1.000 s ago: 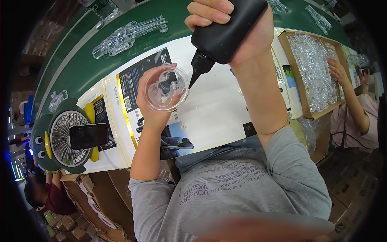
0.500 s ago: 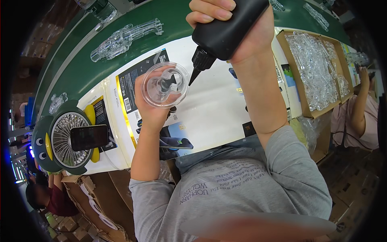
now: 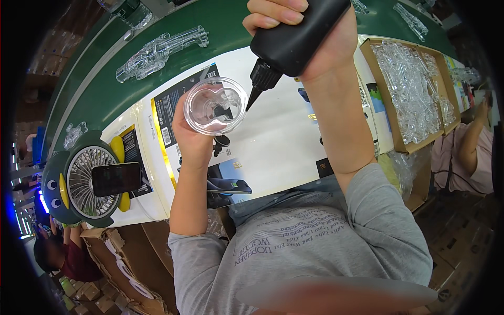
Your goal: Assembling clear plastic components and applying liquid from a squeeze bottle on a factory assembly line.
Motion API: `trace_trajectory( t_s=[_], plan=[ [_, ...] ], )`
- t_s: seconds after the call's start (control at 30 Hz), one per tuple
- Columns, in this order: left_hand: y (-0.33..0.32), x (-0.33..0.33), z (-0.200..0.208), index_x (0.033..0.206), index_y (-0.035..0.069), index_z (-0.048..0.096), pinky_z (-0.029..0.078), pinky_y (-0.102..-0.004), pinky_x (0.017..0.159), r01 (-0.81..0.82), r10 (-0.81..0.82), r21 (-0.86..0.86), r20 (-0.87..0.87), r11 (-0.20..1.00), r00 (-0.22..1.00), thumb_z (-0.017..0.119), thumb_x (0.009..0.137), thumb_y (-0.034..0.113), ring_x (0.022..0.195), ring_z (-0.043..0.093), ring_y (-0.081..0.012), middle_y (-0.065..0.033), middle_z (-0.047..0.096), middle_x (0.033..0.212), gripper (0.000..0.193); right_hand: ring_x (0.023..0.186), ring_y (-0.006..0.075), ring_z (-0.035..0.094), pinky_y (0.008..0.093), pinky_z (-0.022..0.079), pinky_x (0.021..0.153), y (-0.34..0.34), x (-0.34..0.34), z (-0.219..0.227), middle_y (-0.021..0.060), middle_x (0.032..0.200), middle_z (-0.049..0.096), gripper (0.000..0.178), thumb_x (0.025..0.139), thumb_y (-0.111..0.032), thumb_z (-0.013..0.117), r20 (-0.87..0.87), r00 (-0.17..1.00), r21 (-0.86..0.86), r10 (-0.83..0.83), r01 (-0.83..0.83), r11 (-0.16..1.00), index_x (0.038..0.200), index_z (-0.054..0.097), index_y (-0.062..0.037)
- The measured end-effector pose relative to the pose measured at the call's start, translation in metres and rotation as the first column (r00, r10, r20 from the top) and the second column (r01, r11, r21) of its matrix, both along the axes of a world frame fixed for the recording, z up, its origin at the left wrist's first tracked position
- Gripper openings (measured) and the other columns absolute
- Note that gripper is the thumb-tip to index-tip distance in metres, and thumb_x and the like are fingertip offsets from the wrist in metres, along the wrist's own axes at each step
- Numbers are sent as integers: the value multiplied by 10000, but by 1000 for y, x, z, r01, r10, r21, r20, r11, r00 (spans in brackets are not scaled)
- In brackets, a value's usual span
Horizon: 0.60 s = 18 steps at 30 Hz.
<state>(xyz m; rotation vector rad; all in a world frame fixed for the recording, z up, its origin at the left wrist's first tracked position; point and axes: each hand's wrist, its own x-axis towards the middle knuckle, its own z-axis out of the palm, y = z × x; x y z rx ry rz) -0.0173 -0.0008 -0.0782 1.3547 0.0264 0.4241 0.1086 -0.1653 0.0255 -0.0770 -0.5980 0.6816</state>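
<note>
My left hand [image 3: 190, 131] is wrapped around a clear plastic round piece [image 3: 216, 102] with a wide circular rim facing up. Two rounded lobes show inside that rim, and the print on the sheet below is visible through them. In my right hand [image 3: 336, 52] a black squeeze bottle [image 3: 296, 39] is gripped, tilted downward to the left. Its pointed nozzle tip is at the right edge of the clear rim; whether it touches or leaves anything there is too fine to make out.
A clear jointed plastic assembly [image 3: 163, 52] lies on the green table [image 3: 220, 21] beyond my left hand. A cardboard tray [image 3: 396, 128] of clear parts stands at the right. At the left is a penguin-shaped fan [image 3: 79, 181] with a phone [image 3: 116, 179] before its grille. Co-workers sit at both sides.
The clear piece has turned and tilted in my left hand, so its inner lobes show at a different angle. My right hand and the bottle have barely moved.
</note>
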Motion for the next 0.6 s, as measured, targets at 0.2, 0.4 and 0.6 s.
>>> trace_trajectory(
  t_s=[0.2,0.4,0.6],
  plan=[
    [5,0,-3,1146,13,497,446,-326,908,46,-45,-97,7,994,999,871,539,163,1004,568,-185,-85,590,1082,728,515,141,403,281,380,596,-1,-5,4,21,569,409,287,884,-284,355,-136,990,11,27,-26,1000,727,473,-76],
    [7,-1,-6,1154,5,498,442,-317,916,88,-85,-150,23,985,996,860,559,147,1019,562,-189,-87,587,1089,710,516,139,404,280,380,597,0,0,-1,17,572,411,286,888,-286,357,9,1000,9,11,-11,1000,733,475,-77],
    [6,1,-6,1161,-11,505,433,-326,939,106,-103,-190,25,976,994,857,561,148,1035,560,-194,-94,584,1107,714,519,135,403,276,379,599,-1,0,-1,15,575,411,288,892,-291,359,2,1000,19,13,-13,1000,739,476,-77]
  ],
)
